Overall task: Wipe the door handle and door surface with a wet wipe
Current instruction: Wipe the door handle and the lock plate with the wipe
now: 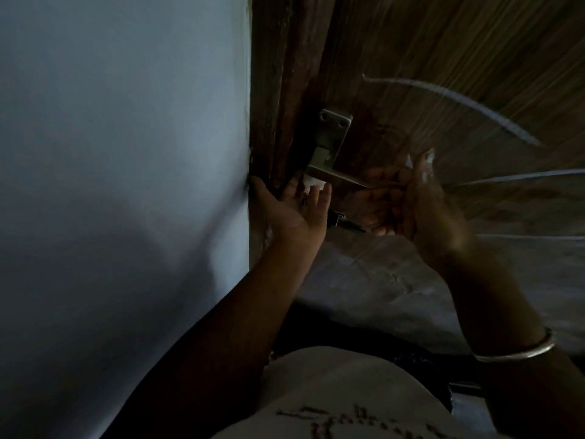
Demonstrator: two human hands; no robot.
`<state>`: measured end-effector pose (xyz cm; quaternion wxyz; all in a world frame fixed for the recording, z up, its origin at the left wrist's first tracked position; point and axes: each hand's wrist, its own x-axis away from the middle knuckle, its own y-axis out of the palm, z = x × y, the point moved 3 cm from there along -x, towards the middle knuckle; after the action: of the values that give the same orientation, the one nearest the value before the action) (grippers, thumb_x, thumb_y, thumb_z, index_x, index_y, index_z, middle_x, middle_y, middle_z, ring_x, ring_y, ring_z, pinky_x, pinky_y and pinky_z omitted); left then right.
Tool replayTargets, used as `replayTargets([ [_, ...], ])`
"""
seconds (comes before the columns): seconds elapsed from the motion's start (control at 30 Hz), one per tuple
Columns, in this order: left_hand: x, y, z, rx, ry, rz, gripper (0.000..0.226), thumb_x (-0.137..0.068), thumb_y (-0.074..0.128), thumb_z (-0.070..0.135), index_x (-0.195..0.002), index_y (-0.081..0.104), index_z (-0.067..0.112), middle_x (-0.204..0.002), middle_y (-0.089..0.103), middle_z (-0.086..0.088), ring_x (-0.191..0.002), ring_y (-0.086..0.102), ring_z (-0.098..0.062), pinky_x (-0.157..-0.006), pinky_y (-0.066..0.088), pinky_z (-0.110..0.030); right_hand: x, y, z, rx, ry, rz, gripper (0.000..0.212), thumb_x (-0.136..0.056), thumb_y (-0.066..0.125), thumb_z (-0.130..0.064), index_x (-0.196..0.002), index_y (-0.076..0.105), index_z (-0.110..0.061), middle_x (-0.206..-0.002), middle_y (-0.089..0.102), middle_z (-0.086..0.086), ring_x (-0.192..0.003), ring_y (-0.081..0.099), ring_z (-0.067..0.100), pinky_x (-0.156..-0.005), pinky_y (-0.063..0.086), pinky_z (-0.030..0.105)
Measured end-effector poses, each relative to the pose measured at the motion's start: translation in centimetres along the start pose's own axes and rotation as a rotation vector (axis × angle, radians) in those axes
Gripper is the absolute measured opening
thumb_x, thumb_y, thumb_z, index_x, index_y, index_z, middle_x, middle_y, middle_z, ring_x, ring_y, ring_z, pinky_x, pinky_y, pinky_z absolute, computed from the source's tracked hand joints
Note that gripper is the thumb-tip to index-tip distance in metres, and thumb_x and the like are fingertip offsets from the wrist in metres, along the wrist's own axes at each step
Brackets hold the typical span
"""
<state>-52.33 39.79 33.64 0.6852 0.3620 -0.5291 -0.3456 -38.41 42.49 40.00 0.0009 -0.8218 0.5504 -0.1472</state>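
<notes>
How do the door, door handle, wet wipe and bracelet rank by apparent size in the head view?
1. door
2. door handle
3. bracelet and wet wipe, unranked: the bracelet is nearer the camera, and fingers cover part of the wipe.

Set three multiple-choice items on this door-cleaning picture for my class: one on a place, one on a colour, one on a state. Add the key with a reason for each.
1. Where is the white wipe?
A on the floor
B under the door handle, at the left hand
C in a bucket

2. What colour is the bangle on the right wrist?
A red
B silver
C black

3. How are the left hand's fingers?
A stretched up to the handle
B balled in a fist
C hanging at the side

Key: 1 B, white shows between fingers and handle; 2 B, it gleams like pale metal; 3 A, they reach straight up to the handle.
</notes>
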Motion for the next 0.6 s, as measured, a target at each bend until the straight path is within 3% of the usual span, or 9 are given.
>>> replayTargets([
  [0.1, -0.1, -0.4, -0.1, 0.036, -0.04, -0.034, 0.079, -0.081, 0.037, 0.074, -0.118, 0.056, 0.007, -0.12, 0.056, -0.017, -0.116, 0.055, -0.034, -0.098, 0.047, -0.045, -0.2, 0.4, 0.2, 0.022, -0.008, -0.012, 0.076, -0.072, 0.019, -0.079, -0.103, 0.064, -0.026, -0.093, 0.073, 0.007, -0.071, 0.07, 0.024, -0.055, 0.052, 0.03],
  [0.23, 0.4, -0.1, -1.4, 0.037, -0.057, -0.082, 0.08, -0.08, 0.029, 0.077, -0.081, 0.076, 0.012, -0.095, 0.073, -0.014, -0.091, 0.069, -0.03, -0.095, 0.048, -0.044, -0.5, 1.2, 0.3, 0.019, -0.006, -0.05, 0.073, -0.071, 0.019, -0.078, -0.097, 0.065, -0.028, -0.094, 0.074, 0.006, -0.064, 0.068, 0.018, -0.052, 0.052, 0.027],
  [0.3, 0.6, 0.4, -2.1, 0.054, -0.046, -0.112, 0.08, -0.083, 0.024, 0.076, -0.07, 0.077, 0.018, -0.087, 0.074, -0.012, -0.085, 0.071, -0.027, -0.095, 0.047, -0.044, -0.4, 1.2, 0.2, 0.029, -0.016, -0.052, 0.073, -0.072, 0.018, -0.078, -0.098, 0.065, -0.029, -0.094, 0.073, 0.006, -0.065, 0.069, 0.018, -0.052, 0.052, 0.027],
  [0.43, 0.0, 0.5, -2.4, 0.159, -0.086, -0.092, 0.06, -0.092, 0.036, 0.055, -0.086, 0.074, 0.009, -0.09, 0.072, -0.018, -0.098, 0.066, -0.03, -0.096, 0.047, -0.044, 0.1, 0.3, 0.0, 0.025, -0.038, -0.027, 0.072, -0.074, 0.017, -0.076, -0.1, 0.065, -0.029, -0.09, 0.074, 0.003, -0.069, 0.07, 0.018, -0.051, 0.053, 0.025],
  [0.5, -0.1, 0.4, -2.5, 0.19, -0.12, -0.088, 0.054, -0.096, 0.039, 0.042, -0.085, 0.072, 0.001, -0.089, 0.07, -0.02, -0.1, 0.063, -0.032, -0.098, 0.046, -0.044, 0.7, -0.2, 0.0, 0.036, -0.058, -0.02, 0.072, -0.074, 0.018, -0.077, -0.1, 0.065, -0.029, -0.089, 0.074, 0.001, -0.071, 0.07, 0.017, -0.051, 0.053, 0.024],
  [0.6, 0.1, 0.7, -2.6, 0.187, -0.135, -0.101, 0.048, -0.096, 0.038, 0.037, -0.094, 0.068, 0.0, -0.098, 0.067, -0.02, -0.103, 0.061, -0.032, -0.104, 0.041, -0.044, 1.7, -0.3, 0.5, 0.099, -0.108, 0.067, 0.064, -0.071, 0.028, -0.078, -0.09, 0.066, -0.03, -0.081, 0.073, -0.002, -0.071, 0.069, 0.014, -0.054, 0.054, 0.023],
])
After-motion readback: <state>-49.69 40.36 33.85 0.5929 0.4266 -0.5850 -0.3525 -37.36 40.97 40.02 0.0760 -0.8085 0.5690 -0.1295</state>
